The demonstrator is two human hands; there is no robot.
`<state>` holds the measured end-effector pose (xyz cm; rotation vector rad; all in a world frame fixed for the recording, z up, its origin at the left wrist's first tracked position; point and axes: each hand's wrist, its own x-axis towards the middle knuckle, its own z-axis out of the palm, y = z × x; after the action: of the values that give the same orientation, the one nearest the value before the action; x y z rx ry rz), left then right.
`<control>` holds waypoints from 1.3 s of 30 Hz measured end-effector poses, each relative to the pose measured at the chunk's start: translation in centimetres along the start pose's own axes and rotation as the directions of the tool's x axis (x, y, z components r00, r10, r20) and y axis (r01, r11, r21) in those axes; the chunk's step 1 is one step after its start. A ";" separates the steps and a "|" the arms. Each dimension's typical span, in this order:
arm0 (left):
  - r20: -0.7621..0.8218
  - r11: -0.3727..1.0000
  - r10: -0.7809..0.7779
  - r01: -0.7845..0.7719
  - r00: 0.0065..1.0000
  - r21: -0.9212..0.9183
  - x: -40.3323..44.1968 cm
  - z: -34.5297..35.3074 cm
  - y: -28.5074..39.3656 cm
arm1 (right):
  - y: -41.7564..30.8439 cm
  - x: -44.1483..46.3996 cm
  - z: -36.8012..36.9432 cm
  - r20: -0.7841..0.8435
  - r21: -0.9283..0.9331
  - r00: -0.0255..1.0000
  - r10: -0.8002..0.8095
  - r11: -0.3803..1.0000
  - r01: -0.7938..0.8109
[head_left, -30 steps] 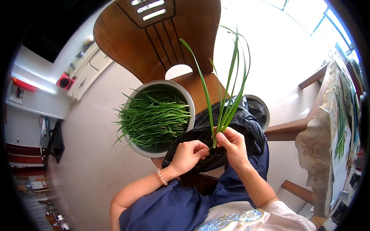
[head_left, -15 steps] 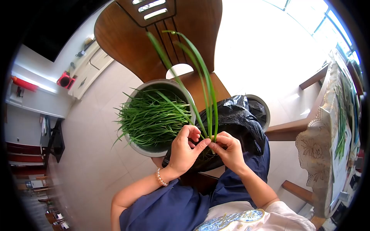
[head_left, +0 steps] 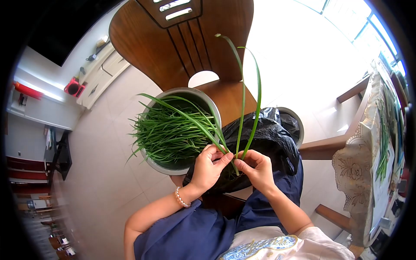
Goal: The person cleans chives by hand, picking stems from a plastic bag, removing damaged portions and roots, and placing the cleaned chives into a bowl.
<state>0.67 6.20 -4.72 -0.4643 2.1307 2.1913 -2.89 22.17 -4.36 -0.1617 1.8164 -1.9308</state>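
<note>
My left hand [head_left: 207,167] pinches the lower ends of a few garlic chives [head_left: 200,125], whose long leaves lean left over the basin. My right hand [head_left: 258,171] grips other chive stalks [head_left: 259,93] by their base between thumb and fingers, and their leaves rise and arch upward. The fingertips of both hands almost meet. Beside my left hand, a metal basin [head_left: 215,112] holds a thick pile of cut-looking green chives [head_left: 173,134]. A black plastic bag [head_left: 266,128] lies open below and beyond my hands, in my lap area.
A brown wooden chair [head_left: 182,47] stands ahead, the basin at its seat. Right of the bag is a round grey-rimmed container [head_left: 299,123]. A table with a lace cloth [head_left: 351,167] stands at right, bearing more chives [head_left: 383,149]. A white cabinet [head_left: 102,80] is at far left.
The bunch held between both hands has been split: some leaves now tilt left with my left hand, while others stay upright in my right hand. The view shifted slightly.
</note>
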 end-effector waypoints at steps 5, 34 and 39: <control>0.061 0.988 -0.063 0.070 0.996 -0.134 -0.3 0.4 1.6 | 0.0 0.1 -0.2 0.028 0.037 1.000 -0.009 0.999 0.008; 0.095 0.972 -0.051 0.071 0.994 -0.223 -0.1 -0.9 2.5 | -2.0 0.5 -0.6 -0.052 0.022 0.995 -0.089 0.996 0.090; 0.201 0.973 -0.045 0.088 0.979 -0.211 -0.1 -0.6 2.8 | -2.9 0.9 0.2 0.073 -0.285 0.968 -0.241 0.925 0.251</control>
<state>0.21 5.52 -1.93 -0.3107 1.7609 2.3370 -4.40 21.58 -1.72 -0.5448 2.1343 -1.7901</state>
